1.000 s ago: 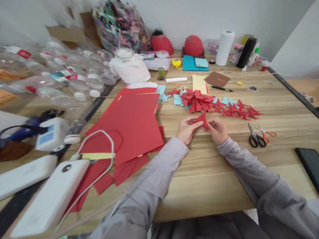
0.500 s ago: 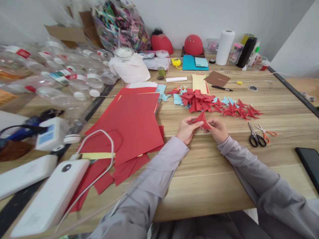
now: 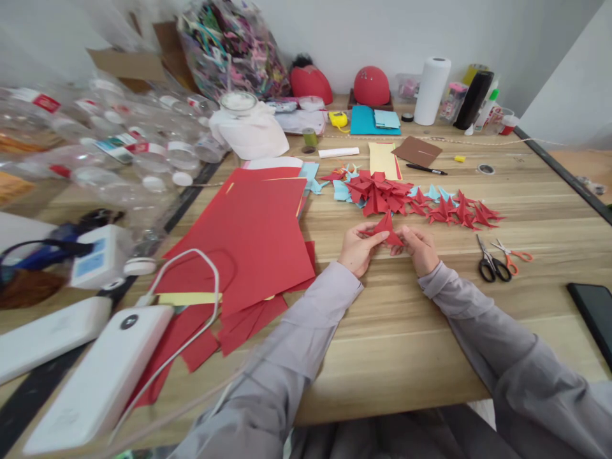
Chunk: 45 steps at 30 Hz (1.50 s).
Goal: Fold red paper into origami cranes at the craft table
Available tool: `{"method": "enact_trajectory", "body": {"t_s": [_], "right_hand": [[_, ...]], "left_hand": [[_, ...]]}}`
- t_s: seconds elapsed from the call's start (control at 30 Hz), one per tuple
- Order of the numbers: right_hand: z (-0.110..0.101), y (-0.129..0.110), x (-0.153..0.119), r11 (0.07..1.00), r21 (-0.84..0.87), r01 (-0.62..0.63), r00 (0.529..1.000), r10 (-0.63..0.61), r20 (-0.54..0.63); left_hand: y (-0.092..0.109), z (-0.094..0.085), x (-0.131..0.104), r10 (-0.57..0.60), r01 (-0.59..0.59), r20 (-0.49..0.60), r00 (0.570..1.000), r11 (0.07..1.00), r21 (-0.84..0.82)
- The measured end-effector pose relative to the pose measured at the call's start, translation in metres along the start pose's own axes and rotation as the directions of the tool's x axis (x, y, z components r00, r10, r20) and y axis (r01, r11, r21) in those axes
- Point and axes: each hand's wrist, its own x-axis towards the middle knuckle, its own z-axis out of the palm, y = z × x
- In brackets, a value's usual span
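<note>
Red origami figure (image 3: 385, 224) held over the wooden tabletop (image 3: 382, 357)

Matte red and sharply creased, the figure rises to a peak at its far side and narrows to points at left and right, its broad near face slightly tilted. It sits between the two hands, just nearer the wearer than a heap of folded red pieces (image 3: 377, 191). The left hand (image 3: 358, 250) pinches it, thumb laid along the near face. The right hand (image 3: 418, 248) has its fingers bunched at the right point; whether they grip the paper cannot be told.

Plain wood runs between the forearms down to the table's front edge. To the left, red paper sheets (image 3: 262, 242) reach close to the left sleeve. On the right, wood separates the right hand from black-handled scissors (image 3: 492, 266) and orange-handled scissors (image 3: 516, 256); a black phone (image 3: 593, 319) lies farther out, near the frame's border.

Compared with half a second ago, the peak leans a little farther left and more of the right point shows beside the right fingertips. The left pinch looks the same.
</note>
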Motion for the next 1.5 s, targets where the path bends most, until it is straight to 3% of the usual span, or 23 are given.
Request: {"method": "enact_trajectory", "body": {"t_s": [0.17,0.57,0.77,0.87,1.2,1.5], "right_hand": [[0.0007,-0.0016,0.0002,0.994,-0.105,0.012,1.0,-0.014,-0.021],[0.0014,0.0012,0.0001,0.99,-0.136,0.039,0.998,-0.046,-0.049],[0.0009,0.0019,0.0016,0.988,-0.135,0.072,0.994,-0.083,-0.076],[0.0018,0.0017,0.0011,0.985,-0.146,0.092,0.991,-0.105,-0.088],[-0.001,0.0012,0.0025,0.994,-0.114,0.003,1.0,-0.005,-0.017],[0.0002,-0.0005,0.0023,0.996,-0.086,-0.018,1.0,0.017,-0.01]], "left_hand": [[-0.0011,0.0001,-0.0001,0.008,-0.007,-0.023,1.0,1.0,0.017],[-0.0035,-0.0019,0.0006,0.027,-0.026,-0.009,1.0,0.996,0.08],[-0.0018,-0.0015,0.0013,-0.029,0.03,0.027,0.999,0.999,-0.018],[-0.0032,-0.0019,0.0016,-0.021,0.021,0.007,1.0,1.0,0.008],[-0.0058,-0.0047,0.0018,-0.011,0.013,-0.019,1.0,0.993,0.12],[-0.0023,-0.0007,0.0012,-0.025,0.025,-0.014,1.0,1.0,0.006]]}}
